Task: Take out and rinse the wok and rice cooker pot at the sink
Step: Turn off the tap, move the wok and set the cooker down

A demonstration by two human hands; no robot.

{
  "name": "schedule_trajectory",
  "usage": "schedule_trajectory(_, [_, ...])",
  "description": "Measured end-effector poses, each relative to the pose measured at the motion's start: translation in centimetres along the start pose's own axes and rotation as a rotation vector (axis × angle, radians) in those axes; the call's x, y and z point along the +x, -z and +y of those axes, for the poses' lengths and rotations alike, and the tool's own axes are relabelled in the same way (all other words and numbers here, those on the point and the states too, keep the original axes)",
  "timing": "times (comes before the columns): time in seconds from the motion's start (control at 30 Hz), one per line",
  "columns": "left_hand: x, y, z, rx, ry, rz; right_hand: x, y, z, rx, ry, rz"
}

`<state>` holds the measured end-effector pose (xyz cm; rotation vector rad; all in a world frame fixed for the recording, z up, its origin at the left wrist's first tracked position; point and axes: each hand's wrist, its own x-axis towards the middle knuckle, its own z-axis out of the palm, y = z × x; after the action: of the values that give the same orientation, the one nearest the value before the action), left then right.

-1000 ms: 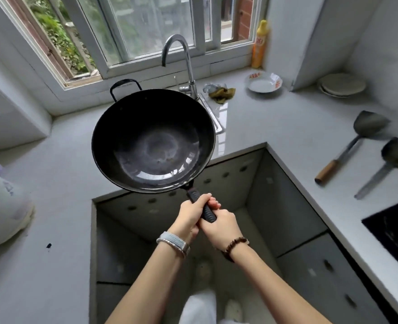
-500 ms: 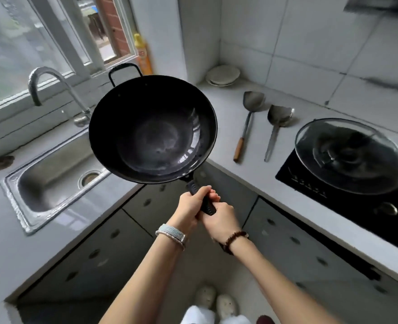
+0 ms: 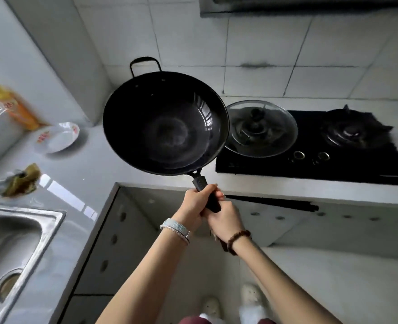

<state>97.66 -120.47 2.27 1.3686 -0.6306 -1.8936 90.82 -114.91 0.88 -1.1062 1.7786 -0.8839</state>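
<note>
A black wok (image 3: 165,123) with a loop handle at its far rim hangs in the air above the corner of the counter, just left of the stove. Both hands grip its long black handle: my left hand (image 3: 197,199) is higher up the handle, my right hand (image 3: 226,219) just below it. The steel sink (image 3: 13,249) lies at the lower left, well away from the wok. No rice cooker pot is in view.
A glass lid (image 3: 263,129) rests on the left burner of the black gas stove (image 3: 333,155). On the grey counter (image 3: 81,169) are a white bowl (image 3: 57,137), a yellow bottle (image 3: 15,106) and a crumpled rag (image 3: 21,181). Cabinet doors are below.
My view and the wok have swung to the right, from above the sink side to beside the stove. Both hands keep the same grip on the handle.
</note>
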Motion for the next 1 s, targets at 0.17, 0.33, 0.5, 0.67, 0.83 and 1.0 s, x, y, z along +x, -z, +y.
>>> schedule_trajectory(0.17, [0.8, -4.9, -1.1, 0.149, 0.040, -0.126, -0.5, 4.3, 1.2, 0.079, -0.064, 0.135])
schedule_trajectory(0.33, [0.9, -11.0, -3.2, 0.237, 0.098, -0.236, -1.3, 9.4, 3.3, 0.139, -0.110, 0.279])
schedule_trajectory(0.5, [0.4, -18.3, -6.1, 0.323, 0.130, -0.338, -2.0, 15.7, 6.2, 0.160, -0.177, 0.402])
schedule_trajectory(0.67, [-0.7, -26.2, -9.1, 0.365, 0.167, -0.440, -3.1, 22.6, 9.0, 0.213, -0.194, 0.517])
schedule_trajectory(0.83, [-1.4, -33.5, -12.5, 0.427, 0.181, -0.518, -4.1, 29.2, 11.8, 0.223, -0.223, 0.619])
schedule_trajectory(1.0, [-2.3, -40.2, -16.3, 0.473, 0.205, -0.561, -5.7, 35.2, 14.7, 0.209, -0.247, 0.703])
